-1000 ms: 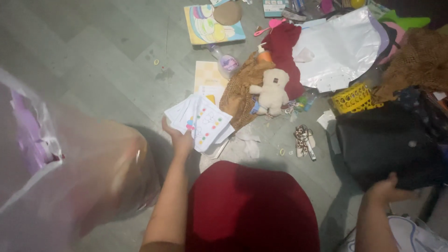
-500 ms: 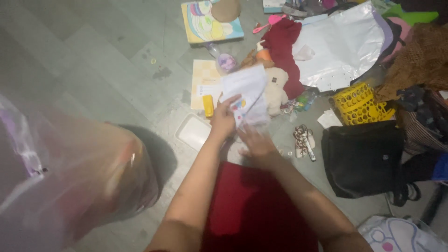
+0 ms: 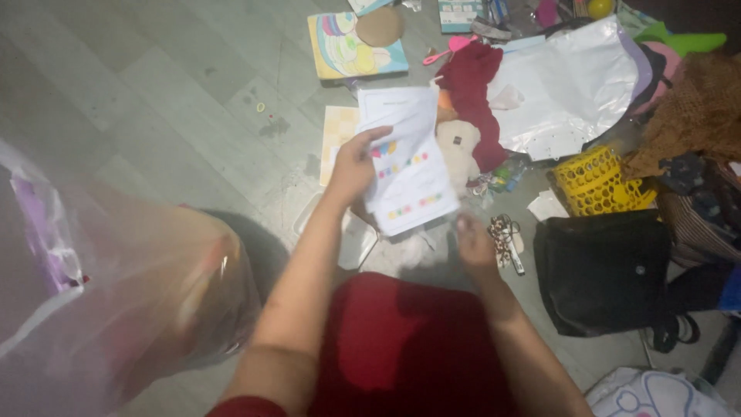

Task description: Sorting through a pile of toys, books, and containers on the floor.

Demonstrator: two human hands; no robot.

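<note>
In the head view, the left hand (image 3: pixel 351 166) holds up a bunch of white papers (image 3: pixel 407 166) with coloured dots on them, its fingers closed on their left edge. The papers hang over the floor (image 3: pixel 154 93), in front of a cream teddy bear (image 3: pixel 461 150). The right hand (image 3: pixel 472 239) is low, at about 5 o'clock from the papers, just under their bottom corner (its fingers are blurred, so no one can tell if they are open or shut). A black bag (image 3: pixel 602 270) lies at 3 o'clock from that hand. A yellow basket (image 3: pixel 593 179) sits above the bag.
</note>
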